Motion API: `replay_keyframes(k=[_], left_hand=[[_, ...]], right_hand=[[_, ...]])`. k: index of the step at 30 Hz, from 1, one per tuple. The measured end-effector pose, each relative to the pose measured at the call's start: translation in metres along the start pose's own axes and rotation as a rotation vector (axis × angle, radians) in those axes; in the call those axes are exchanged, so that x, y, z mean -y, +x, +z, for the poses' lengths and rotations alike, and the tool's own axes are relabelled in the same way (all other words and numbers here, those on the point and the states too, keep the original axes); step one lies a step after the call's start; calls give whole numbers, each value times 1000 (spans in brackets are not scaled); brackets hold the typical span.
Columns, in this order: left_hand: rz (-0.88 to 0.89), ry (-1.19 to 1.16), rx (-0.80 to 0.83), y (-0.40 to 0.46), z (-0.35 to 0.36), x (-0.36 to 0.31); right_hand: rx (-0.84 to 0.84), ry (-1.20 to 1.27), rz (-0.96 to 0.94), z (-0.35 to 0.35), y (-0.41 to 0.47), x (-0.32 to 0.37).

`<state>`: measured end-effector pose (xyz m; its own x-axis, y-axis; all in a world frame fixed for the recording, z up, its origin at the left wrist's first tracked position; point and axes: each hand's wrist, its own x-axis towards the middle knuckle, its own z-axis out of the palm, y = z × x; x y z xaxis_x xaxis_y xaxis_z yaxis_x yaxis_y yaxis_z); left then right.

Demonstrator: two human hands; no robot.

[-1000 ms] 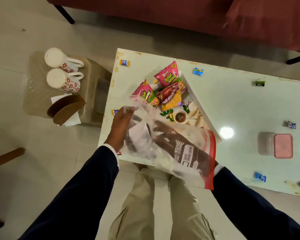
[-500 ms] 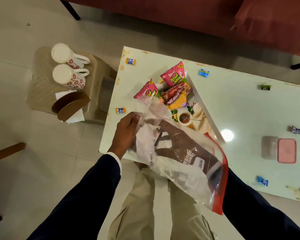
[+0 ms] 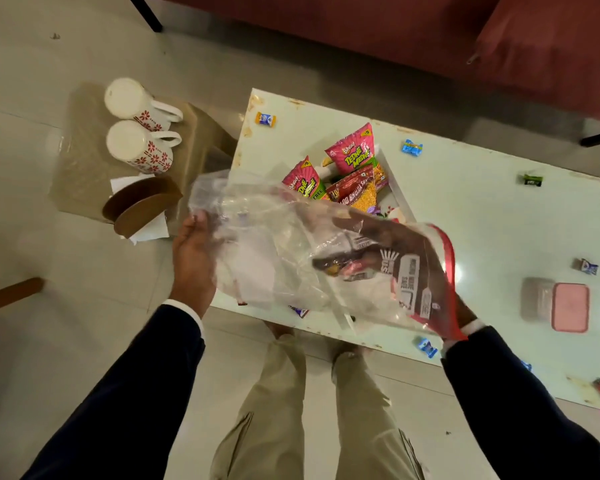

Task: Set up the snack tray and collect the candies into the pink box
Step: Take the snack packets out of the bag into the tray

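Note:
My left hand (image 3: 193,258) grips the closed end of a clear plastic bag (image 3: 274,244) with a red zip edge. My right hand (image 3: 395,244) is inside the bag through its mouth, closed on a brown snack packet (image 3: 407,282). Behind the bag, the white snack tray (image 3: 397,192) holds pink chip packets (image 3: 352,150) and a red bhujia packet (image 3: 355,194). The pink box (image 3: 570,306) stands at the table's right. Wrapped candies lie scattered on the table: an orange one (image 3: 266,118), a blue one (image 3: 412,147), a green one (image 3: 532,180).
A white table (image 3: 482,220) stands before a red sofa (image 3: 430,36). To the left, a low stool (image 3: 84,161) carries two floral mugs (image 3: 136,147) and a brown napkin holder (image 3: 139,209). More candies (image 3: 426,346) lie near the table's front edge.
My left hand has moved left, stretching the bag out flatter and higher. My right hand stays inside the bag around the brown packet.

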<state>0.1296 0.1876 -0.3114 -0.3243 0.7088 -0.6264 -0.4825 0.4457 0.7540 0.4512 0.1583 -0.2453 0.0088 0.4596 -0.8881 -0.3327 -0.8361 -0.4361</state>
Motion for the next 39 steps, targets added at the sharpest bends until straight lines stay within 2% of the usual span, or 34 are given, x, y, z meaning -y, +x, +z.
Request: replay_keyframes(k=[2,5,7,9,11,13,15,18,20,23,26,29,32,39], left_hand=[[62,-47,29,-1,-2,-17],[126,-62,276,-4,2,-39],[144,126,367,-3,13,-39],[73,339,514,-6,26,-33],[9,486,691,-12,38,-24],[-2,646,817,-22,51,-12],[28,872,859,-28,61,2],[138,1094,824,-24,64,14],[247,1255,779,-15,54,13],[378,1489,579,-6,29,9],[286,1333,298,5,-11,11],[106,1038,112,10,-44,18],[8,793,80,5,-56,29],[-30,648,56,1,-60,47]], right_hand=[[-39,-48,-58,0,5,3],[-111,-107,-30,-10,11,4],[-81,-123,66,-14,11,-1],[-6,-167,85,-3,5,-3],[127,-225,-86,18,6,1],[258,-451,-353,43,10,8],[316,-693,-564,65,18,11],[286,-843,-712,66,38,5],[291,-770,-670,58,44,4],[146,-602,-593,33,58,10],[5,-550,-549,8,75,22],[3,-604,-430,3,105,25],[56,-713,-388,15,140,20],[9,-875,-372,59,186,12]])
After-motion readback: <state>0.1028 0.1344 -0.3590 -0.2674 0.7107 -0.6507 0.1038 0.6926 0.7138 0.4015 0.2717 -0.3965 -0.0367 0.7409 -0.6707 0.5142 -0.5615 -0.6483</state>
